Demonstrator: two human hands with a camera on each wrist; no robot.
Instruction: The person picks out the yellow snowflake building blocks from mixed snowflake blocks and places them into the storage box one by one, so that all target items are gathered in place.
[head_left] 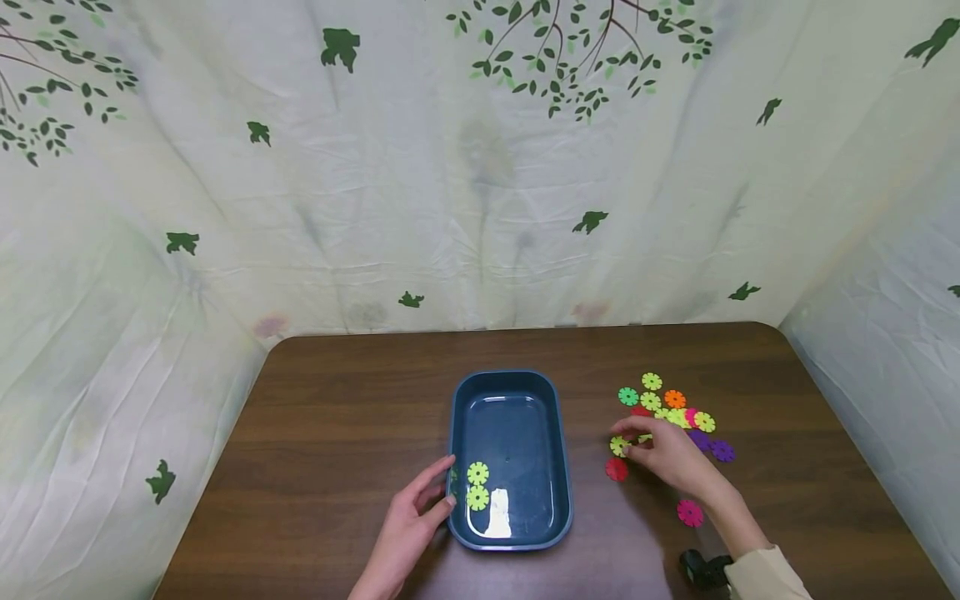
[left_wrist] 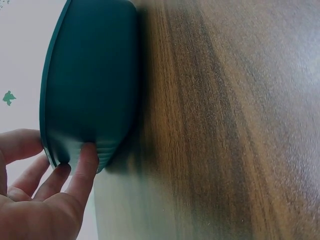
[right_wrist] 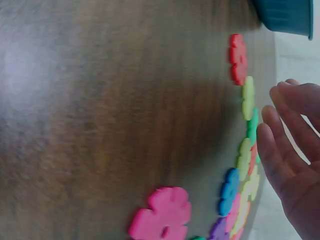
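My left hand (head_left: 408, 521) is at the left side of a blue plastic tray (head_left: 517, 433). In the left wrist view, that hand's fingers (left_wrist: 86, 162) press the tray's outer wall, and another digit reaches over the rim. Two yellow-green flower-shaped pieces (head_left: 477, 497) lie inside the tray along its left side. Over the loose pieces at the right is my right hand (head_left: 671, 457), thumb and forefinger apart, close to a yellow-green flower piece (head_left: 618, 446). The right wrist view shows its fingers loosely bent, with no piece between them.
Several flower pieces lie scattered to the right, among them an orange one (head_left: 675, 399), a green one (head_left: 627, 396), a purple one (head_left: 723, 451) and a red one (head_left: 617, 470). A pink piece (head_left: 690, 512) lies nearer. Behind the wooden table (head_left: 337, 417) hangs a leaf-patterned cloth (head_left: 420, 192).
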